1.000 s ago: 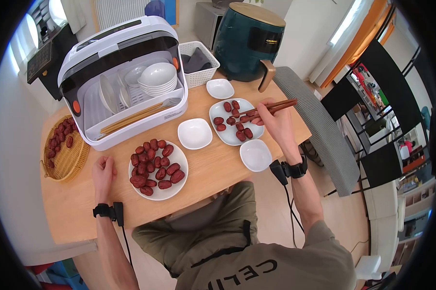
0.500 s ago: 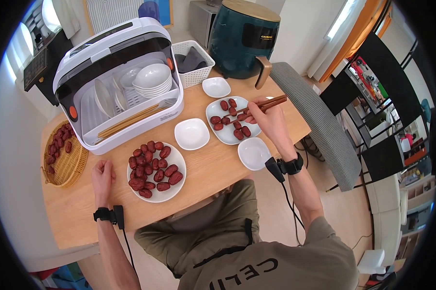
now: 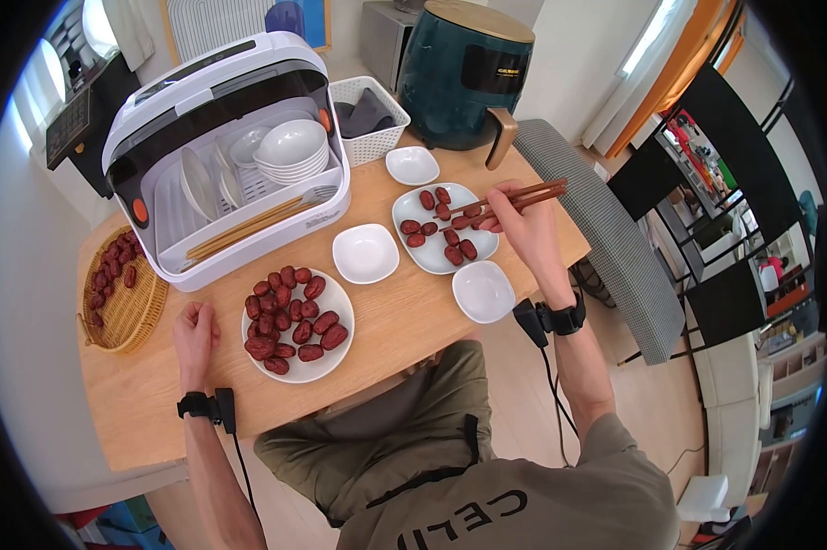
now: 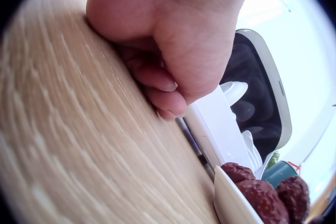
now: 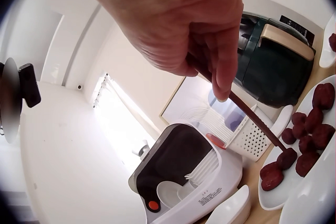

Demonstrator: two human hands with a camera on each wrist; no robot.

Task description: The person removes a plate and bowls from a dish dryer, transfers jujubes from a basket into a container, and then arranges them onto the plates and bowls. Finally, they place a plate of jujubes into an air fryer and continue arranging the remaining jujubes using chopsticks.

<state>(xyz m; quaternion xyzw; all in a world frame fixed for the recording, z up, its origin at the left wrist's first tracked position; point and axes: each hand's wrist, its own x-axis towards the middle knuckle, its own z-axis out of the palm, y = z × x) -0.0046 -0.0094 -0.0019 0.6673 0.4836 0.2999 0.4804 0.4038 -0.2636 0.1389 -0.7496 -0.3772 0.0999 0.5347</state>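
Note:
My right hand (image 3: 528,234) holds a pair of brown wooden chopsticks (image 3: 546,190) over a white plate (image 3: 422,259) with several red dates on it. In the right wrist view, a chopstick tip meets a date (image 5: 286,159) at the near end of the group. Most of the other chopstick is hidden there. My left hand (image 3: 195,335) rests on the wooden table, its fingers loosely curled around nothing. Just right of it stands a round white plate (image 3: 338,303) heaped with larger dates (image 3: 283,321).
Three small white dishes stand around the chopstick plate, one (image 3: 366,254) between the two plates. Behind are a white dish box (image 3: 276,240) with bowls and plates, a white basket (image 3: 372,147) and a green air fryer (image 3: 464,82). A wicker tray (image 3: 143,316) of dates lies left.
My right hand and the chopsticks shift slightly left, then back right, staying over the plate. The dates keep their places, and my left hand stays on the table. The head view turns a little.

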